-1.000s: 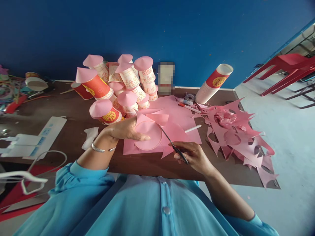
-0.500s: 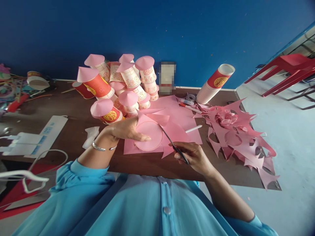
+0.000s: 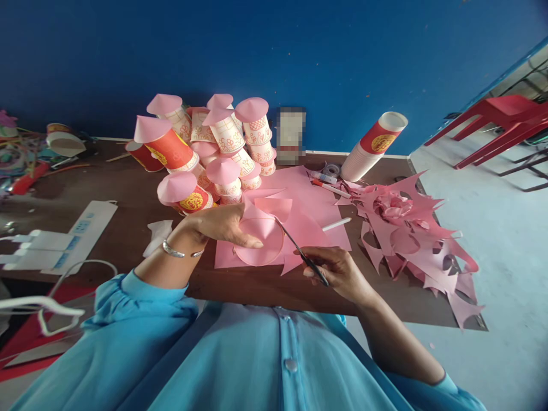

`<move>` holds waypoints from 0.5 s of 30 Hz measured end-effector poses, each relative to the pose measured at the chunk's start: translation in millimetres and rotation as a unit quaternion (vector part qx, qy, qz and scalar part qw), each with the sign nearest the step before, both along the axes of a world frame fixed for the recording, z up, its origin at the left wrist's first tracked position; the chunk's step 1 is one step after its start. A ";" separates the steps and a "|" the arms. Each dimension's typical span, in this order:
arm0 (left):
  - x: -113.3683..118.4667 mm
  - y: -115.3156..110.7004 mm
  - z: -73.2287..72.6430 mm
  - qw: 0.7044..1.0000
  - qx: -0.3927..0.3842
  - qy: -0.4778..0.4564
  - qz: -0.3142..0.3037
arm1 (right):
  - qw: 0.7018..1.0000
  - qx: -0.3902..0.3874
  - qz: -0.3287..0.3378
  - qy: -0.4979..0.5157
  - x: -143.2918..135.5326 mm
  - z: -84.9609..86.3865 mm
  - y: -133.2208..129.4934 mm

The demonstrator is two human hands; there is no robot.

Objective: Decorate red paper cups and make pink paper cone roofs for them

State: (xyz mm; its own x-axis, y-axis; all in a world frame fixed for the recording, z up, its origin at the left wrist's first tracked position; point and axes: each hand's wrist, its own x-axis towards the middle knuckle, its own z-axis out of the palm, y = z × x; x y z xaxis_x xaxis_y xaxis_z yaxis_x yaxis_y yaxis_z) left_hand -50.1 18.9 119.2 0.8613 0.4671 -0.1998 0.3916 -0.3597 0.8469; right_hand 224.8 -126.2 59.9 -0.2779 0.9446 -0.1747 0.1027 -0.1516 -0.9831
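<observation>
My left hand [image 3: 226, 224], with a silver bangle at its wrist, grips a piece of pink paper [image 3: 261, 251] that bears a drawn circle. The thumb lies on top of the paper. Dark-handled scissors [image 3: 305, 260] are in my right hand [image 3: 338, 271], their blades at the upper right edge of the circle. Beneath them, larger pink sheets [image 3: 299, 185] lie on the brown table [image 3: 252, 288]. A white pen [image 3: 337, 224] rests on the sheets, to the right of the blades.
Decorated paper cups with pink cone tops [image 3: 173, 145] stand behind my left hand. Pink scraps [image 3: 411, 242] cover the table's right side, with stacked cups [image 3: 374, 145] behind. A white power strip [image 3: 81, 237] lies left; a red stool [image 3: 509, 117] is beyond the table.
The pink paper has shifted and turned slightly in my left hand, and its upper part now looks bent over the circle. My right hand and the scissors are nearly in the same place.
</observation>
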 end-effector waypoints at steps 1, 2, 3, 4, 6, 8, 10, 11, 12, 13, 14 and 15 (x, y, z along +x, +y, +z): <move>0.6 0.2 0.2 1.000 -0.001 -0.007 -0.008 | 1.000 0.003 0.003 -0.005 0.4 0.0 0.2; 1.1 0.2 0.4 1.000 -0.003 -0.013 -0.009 | 1.000 0.005 0.003 -0.008 0.7 0.0 0.3; 1.6 0.0 0.9 1.000 -0.006 -0.018 -0.003 | 1.000 0.005 0.002 -0.009 0.8 0.0 0.3; 2.1 -0.3 1.6 1.000 -0.012 -0.019 0.006 | 1.000 0.003 -0.002 -0.008 0.8 0.0 0.2; 3.5 -1.1 3.5 0.999 -0.023 -0.017 0.024 | 1.000 -0.001 -0.008 0.000 0.6 -0.2 -0.1; 5.2 -1.7 6.2 0.999 -0.020 -0.022 0.038 | 1.000 -0.001 -0.012 0.011 0.2 -0.5 -0.3; 6.3 -2.2 8.7 0.999 0.000 -0.030 0.045 | 1.000 0.000 -0.011 0.016 -0.1 -0.7 -0.2; 6.3 -2.3 9.6 0.998 0.013 -0.027 0.055 | 1.000 0.000 -0.010 0.018 -0.3 -0.7 -0.1; 5.8 -2.4 10.0 0.997 0.024 -0.018 0.065 | 1.000 -0.001 -0.010 0.019 -0.5 -0.7 0.0; 4.8 -2.5 9.9 0.997 0.030 -0.006 0.077 | 1.000 -0.003 -0.009 0.020 -0.8 -0.7 0.1; 3.5 -2.5 9.2 0.996 0.029 0.005 0.087 | 1.000 -0.005 -0.010 0.022 -1.2 -0.7 0.0; 2.0 -2.6 8.0 0.995 0.022 0.012 0.093 | 1.000 -0.007 -0.014 0.027 -1.7 -0.9 -0.1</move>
